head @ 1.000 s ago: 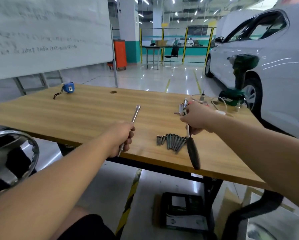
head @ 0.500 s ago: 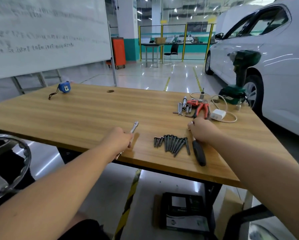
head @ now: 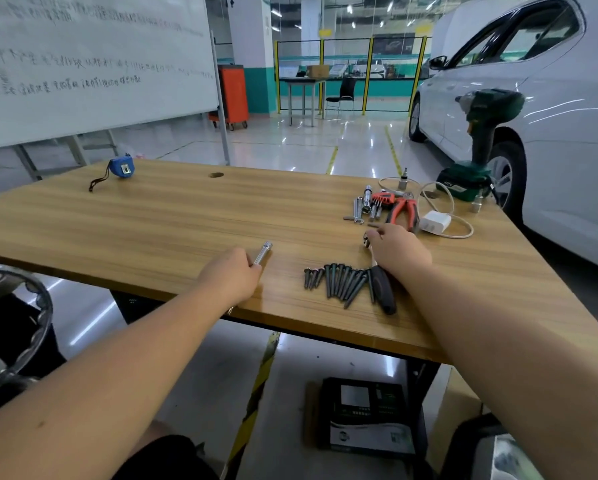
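Lowered from mid-air onto table (head: 152, 220). Fingers of left hand (head: 233, 277) closed round bar (head: 263, 252), tip touching wood. Fingers of right hand (head: 399, 252) curled over ratchet (head: 384, 292), flat just beside screws (head: 339, 280). Reads as set-down under way; release not yet made.

Both my bare forearms reach forward and slightly inward, wrists straight. My left hand (head: 233, 275) is knuckles up, its fingers curled tight round the extension bar (head: 263, 251). My right hand (head: 399, 249) is a little farther out, back upward, with the fingers bent down over the ratchet (head: 384, 289) and the fingertips pointing left. My thumbs are hidden.
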Demonstrator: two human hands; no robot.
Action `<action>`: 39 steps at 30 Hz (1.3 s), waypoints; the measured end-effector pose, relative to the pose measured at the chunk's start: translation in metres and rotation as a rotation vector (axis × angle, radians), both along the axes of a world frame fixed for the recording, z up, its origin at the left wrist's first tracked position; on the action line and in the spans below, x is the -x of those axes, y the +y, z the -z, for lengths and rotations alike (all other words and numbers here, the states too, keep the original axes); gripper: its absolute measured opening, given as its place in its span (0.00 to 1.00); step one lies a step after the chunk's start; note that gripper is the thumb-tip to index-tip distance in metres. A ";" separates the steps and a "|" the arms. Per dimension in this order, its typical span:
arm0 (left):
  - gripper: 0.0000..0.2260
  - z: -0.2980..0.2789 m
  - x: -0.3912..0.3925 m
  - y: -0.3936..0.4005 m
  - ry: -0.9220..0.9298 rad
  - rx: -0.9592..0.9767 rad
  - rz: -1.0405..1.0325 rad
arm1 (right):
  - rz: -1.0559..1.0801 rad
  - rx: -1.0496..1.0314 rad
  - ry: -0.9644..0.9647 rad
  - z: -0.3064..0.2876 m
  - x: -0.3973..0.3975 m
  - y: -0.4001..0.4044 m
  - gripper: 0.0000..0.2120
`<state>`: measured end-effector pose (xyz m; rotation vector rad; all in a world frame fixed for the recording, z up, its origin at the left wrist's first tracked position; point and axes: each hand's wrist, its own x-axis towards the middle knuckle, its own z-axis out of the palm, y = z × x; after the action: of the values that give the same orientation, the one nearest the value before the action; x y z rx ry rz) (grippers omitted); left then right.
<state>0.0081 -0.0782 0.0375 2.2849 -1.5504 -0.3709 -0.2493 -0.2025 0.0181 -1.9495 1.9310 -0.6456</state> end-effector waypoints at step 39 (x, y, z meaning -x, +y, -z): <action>0.05 0.006 0.023 -0.020 0.263 0.131 0.201 | 0.230 0.140 -0.374 0.009 -0.009 0.009 0.17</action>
<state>-0.0152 -0.0978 0.0314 1.9012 -1.6187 -0.5787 -0.2401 -0.1930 0.0092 -1.5493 1.9221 -1.1459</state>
